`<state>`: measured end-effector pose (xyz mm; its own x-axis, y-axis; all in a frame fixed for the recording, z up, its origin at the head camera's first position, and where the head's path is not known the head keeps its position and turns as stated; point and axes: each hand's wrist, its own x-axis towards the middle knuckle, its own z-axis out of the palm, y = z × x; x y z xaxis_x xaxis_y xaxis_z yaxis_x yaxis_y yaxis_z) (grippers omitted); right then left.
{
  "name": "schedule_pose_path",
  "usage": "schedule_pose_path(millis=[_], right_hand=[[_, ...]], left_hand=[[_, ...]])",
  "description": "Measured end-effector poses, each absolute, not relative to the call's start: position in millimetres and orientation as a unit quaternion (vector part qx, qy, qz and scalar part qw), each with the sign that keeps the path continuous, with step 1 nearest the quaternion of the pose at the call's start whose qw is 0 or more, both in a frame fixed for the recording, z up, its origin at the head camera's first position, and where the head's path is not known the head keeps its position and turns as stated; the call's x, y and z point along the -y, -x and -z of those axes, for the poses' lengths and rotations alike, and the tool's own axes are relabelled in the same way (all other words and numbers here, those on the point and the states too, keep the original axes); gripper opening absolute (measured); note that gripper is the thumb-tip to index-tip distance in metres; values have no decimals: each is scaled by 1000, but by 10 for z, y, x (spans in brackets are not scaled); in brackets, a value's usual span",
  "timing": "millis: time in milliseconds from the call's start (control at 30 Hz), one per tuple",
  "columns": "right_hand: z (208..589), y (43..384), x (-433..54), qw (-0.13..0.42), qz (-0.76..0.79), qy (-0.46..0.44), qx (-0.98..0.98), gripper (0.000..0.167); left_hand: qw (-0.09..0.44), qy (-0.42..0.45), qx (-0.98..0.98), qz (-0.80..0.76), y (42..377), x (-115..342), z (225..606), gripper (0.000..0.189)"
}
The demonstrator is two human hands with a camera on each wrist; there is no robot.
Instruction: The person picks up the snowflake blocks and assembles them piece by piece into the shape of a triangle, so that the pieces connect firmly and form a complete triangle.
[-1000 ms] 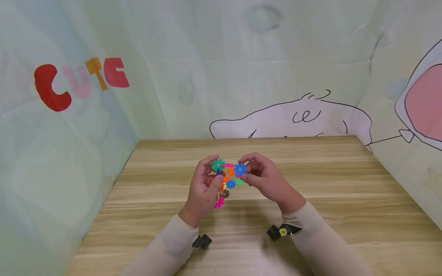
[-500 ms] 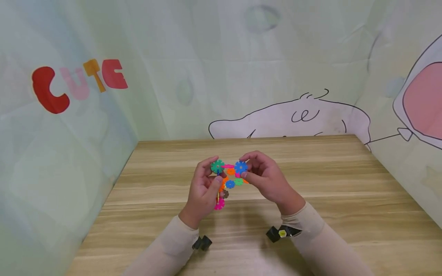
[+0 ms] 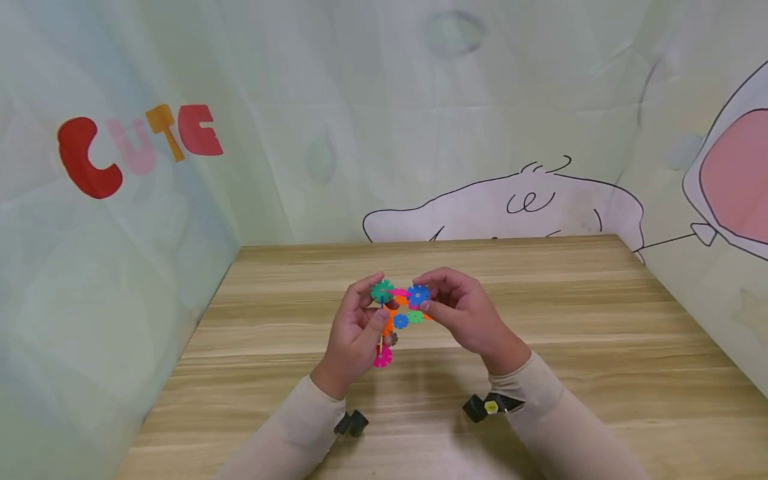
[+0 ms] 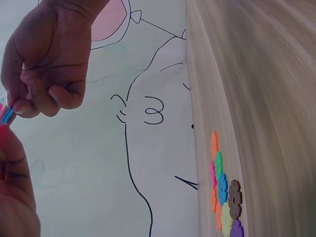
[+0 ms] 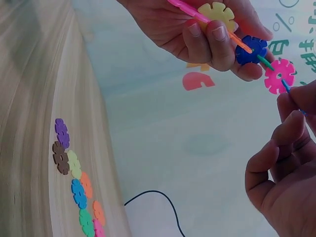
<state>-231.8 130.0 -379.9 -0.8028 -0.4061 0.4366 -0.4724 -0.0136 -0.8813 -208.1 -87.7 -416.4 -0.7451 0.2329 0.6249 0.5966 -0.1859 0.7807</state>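
Observation:
My left hand (image 3: 355, 327) grips a chain of notched plastic discs, snowflake building pieces slotted together at right angles. In the right wrist view its yellow disc (image 5: 217, 16), dark blue disc (image 5: 251, 50) and pink disc (image 5: 279, 76) show, with a green disc (image 5: 265, 62) edge-on between the last two. My right hand (image 3: 471, 313) pinches a blue notched disc (image 3: 418, 295) between thumb and fingers. Seen edge-on, that disc overlaps the rim of the chain's pink end disc. Both hands are raised above the table, and the left fingers hide part of the chain.
Several loose discs lie close together on the wooden table (image 3: 288, 373) beyond the hands, among them a brown disc (image 5: 60, 158), a purple disc (image 5: 61, 133) and a green disc (image 5: 86, 222). A printed cloth backdrop (image 3: 288, 133) rises behind and beside the table.
The left hand and the chain have shifted slightly right, closer to the right hand. The blue disc stays pinched in the right hand with only a small movement.

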Motion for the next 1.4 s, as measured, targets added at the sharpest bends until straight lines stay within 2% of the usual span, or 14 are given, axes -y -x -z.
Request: schedule_pose_path(millis=[233, 400, 667, 800, 1000, 1100, 1267, 1400], right_hand=[[3801, 2292, -1290, 50, -633, -307, 709, 30], [3810, 2310, -1286, 56, -618, -315, 718, 31], [3889, 2350, -1251, -10, -616, -331, 715, 32], [3911, 2375, -1243, -26, -612, -341, 713, 35], [4017, 2481, -1227, -43, -589, -280, 757, 44], [4159, 2551, -1187, -71, -536, -257, 801, 38], [4384, 2605, -1107, -133, -410, -271, 861, 30], [4480, 2592, -1070, -171, -339, -281, 882, 35]], left_hand=[[140, 346, 631, 679, 2081, 862, 4187, 48], [129, 322, 643, 683, 2075, 864, 4177, 45], [108, 292, 655, 689, 2094, 873, 4171, 31], [111, 293, 655, 688, 2108, 879, 4179, 30], [123, 273, 668, 681, 2127, 898, 4184, 27], [127, 268, 668, 683, 2126, 901, 4176, 27], [132, 271, 667, 682, 2125, 896, 4175, 27], [134, 273, 671, 676, 2122, 893, 4172, 25]])
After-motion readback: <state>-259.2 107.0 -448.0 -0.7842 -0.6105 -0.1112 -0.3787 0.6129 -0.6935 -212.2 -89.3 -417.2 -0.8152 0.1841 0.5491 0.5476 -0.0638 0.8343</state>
